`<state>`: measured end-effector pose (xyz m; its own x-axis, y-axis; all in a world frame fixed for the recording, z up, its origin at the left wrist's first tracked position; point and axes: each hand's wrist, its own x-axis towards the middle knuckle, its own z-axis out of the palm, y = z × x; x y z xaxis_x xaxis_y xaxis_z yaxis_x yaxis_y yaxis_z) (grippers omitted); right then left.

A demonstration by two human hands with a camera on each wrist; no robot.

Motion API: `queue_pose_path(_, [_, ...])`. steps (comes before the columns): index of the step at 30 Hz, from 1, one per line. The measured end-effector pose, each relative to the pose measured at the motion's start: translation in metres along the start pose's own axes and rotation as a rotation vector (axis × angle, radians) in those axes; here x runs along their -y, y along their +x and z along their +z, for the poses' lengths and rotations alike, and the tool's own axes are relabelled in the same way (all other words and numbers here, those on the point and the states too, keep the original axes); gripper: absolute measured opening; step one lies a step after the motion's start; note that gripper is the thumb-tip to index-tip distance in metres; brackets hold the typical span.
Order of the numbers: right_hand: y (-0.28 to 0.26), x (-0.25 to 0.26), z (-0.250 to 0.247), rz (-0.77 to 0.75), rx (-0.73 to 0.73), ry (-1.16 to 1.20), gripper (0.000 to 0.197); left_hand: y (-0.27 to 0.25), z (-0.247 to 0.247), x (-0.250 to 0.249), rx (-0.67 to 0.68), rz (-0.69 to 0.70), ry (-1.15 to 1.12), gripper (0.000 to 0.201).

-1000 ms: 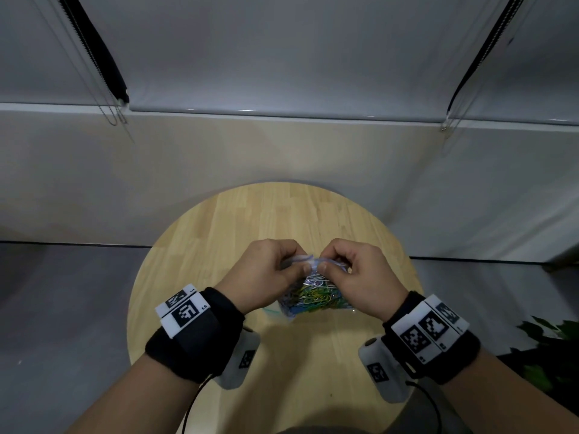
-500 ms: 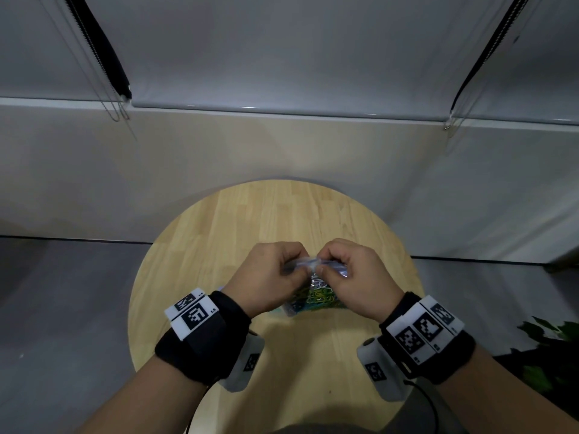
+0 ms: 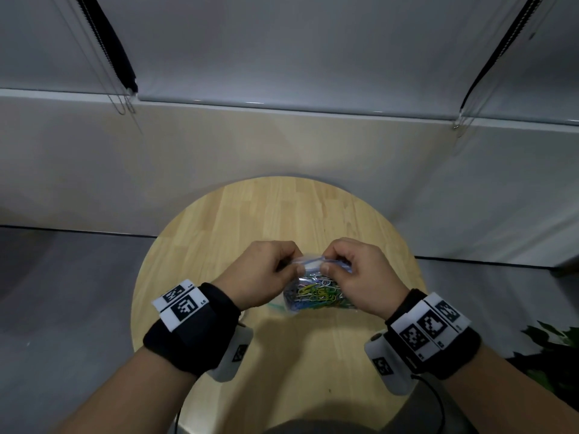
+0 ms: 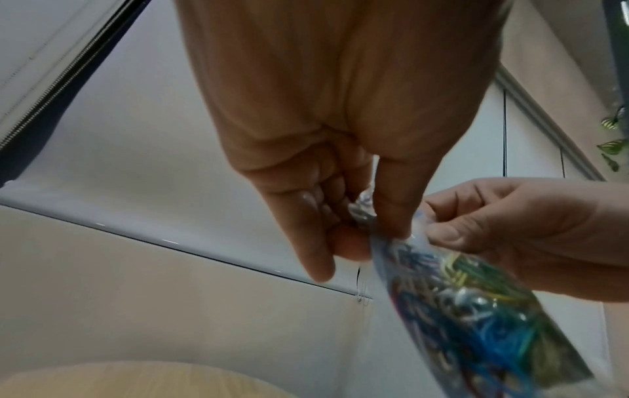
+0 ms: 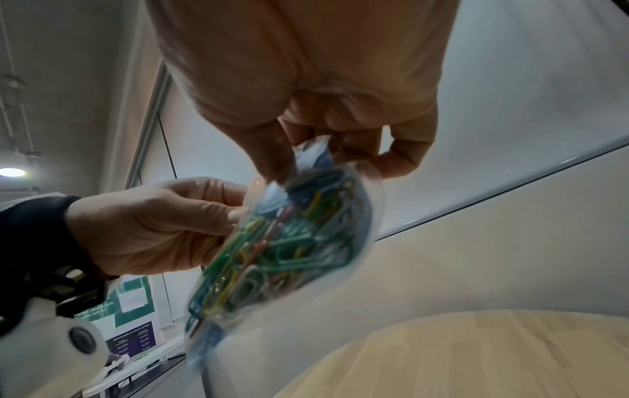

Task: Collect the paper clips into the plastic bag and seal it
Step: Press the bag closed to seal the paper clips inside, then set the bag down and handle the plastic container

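The left hand (image 3: pixel 263 274) and the right hand (image 3: pixel 354 274) were both pinching the top of the plastic bag (image 3: pixel 313 296) a second ago, and they still are, but now the hands sit a tiny bit farther apart along the top edge. The bag hangs just below the fingertips, up off the table (image 3: pixel 282 214), and it bulges with the paper clips (image 3: pixel 316 292) in blue, green, yellow and white. In the left wrist view, the left thumb and fingers (image 4: pixel 320 215) are curled tight on one end of the top strip, with the clips just under them. In the right wrist view, the right thumb and fingers (image 5: pixel 343 126) squeeze the other end the same way. I cannot see any clips lying loose, so I think the picking-up part is done and the hands are pressing the strip closed. I cannot tell if it is shut all the way across. Below the fingers is a round table of pale wood. Beyond the fingers is a plain wall with grey blinds (image 3: pixel 282 42) and hanging cords. Off to the right of the right hand are some green leaves (image 3: pixel 551 346).
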<state>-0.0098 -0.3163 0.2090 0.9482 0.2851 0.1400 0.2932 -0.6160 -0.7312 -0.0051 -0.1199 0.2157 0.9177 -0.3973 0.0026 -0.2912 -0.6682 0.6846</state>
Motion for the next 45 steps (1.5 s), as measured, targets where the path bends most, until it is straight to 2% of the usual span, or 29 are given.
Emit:
queue_pose_path(5, [-0.006, -0.004, 0.004, 0.027, 0.003, 0.011, 0.011, 0.001, 0.009, 0.000, -0.032, 0.050, 0.077, 0.007])
queue_pose_path(9, [-0.010, -0.009, 0.001, 0.053, -0.012, 0.037, 0.021, 0.001, 0.011, 0.005, -0.051, 0.011, -0.010, 0.017])
queue_pose_path(12, [-0.012, -0.013, 0.002, 0.099, -0.002, 0.061, 0.022, 0.003, 0.010, 0.008, -0.006, -0.032, -0.029, 0.019])
queue_pose_path(16, [-0.011, -0.013, 0.007, 0.138, -0.010, 0.104, 0.030, 0.002, 0.011, 0.007, 0.011, 0.006, 0.032, 0.013])
queue_pose_path(21, [-0.010, -0.014, 0.004, 0.165, 0.047, 0.178, 0.024, 0.001, 0.008, 0.011, -0.055, 0.047, 0.070, 0.017])
queue_pose_path(24, [-0.013, -0.020, 0.001, 0.221, 0.132, 0.110, 0.024, 0.002, 0.011, 0.016, -0.037, 0.032, 0.060, 0.025])
queue_pose_path(28, [-0.021, -0.029, 0.009, 0.237, 0.136, -0.078, 0.019, 0.001, 0.024, 0.026, 0.018, 0.027, 0.078, 0.034])
queue_pose_path(30, [-0.025, -0.032, 0.018, 0.202, 0.139, -0.187, 0.010, -0.001, 0.036, 0.035, 0.045, 0.026, 0.078, 0.032])
queue_pose_path(32, [-0.029, -0.044, 0.026, 0.226, 0.144, -0.210, 0.008, -0.001, 0.051, 0.047, 0.075, 0.029, 0.058, 0.017])
queue_pose_path(33, [-0.031, -0.056, 0.030, 0.268, 0.142, -0.185, 0.011, 0.000, 0.059, 0.056, 0.068, 0.021, 0.024, 0.010])
queue_pose_path(36, [-0.043, -0.104, 0.042, 0.509, 0.098, -0.064, 0.034, 0.004, 0.080, 0.087, 0.043, -0.127, 0.006, 0.031])
queue_pose_path(38, [-0.052, -0.132, 0.048, 0.786, 0.052, 0.075, 0.040, 0.006, 0.096, 0.108, 0.173, -0.236, 0.157, 0.047])
queue_pose_path(40, [-0.056, -0.152, 0.057, 0.976, 0.021, 0.165, 0.039, 0.003, 0.112, 0.121, 0.338, -0.310, 0.293, 0.065])
queue_pose_path(42, [-0.055, -0.166, 0.068, 1.051, 0.005, 0.205, 0.038, -0.004, 0.125, 0.129, 0.427, -0.344, 0.365, 0.073])
queue_pose_path(45, [-0.048, -0.177, 0.084, 1.090, -0.041, 0.355, 0.029, -0.016, 0.141, 0.136, 0.462, -0.357, 0.420, 0.078])
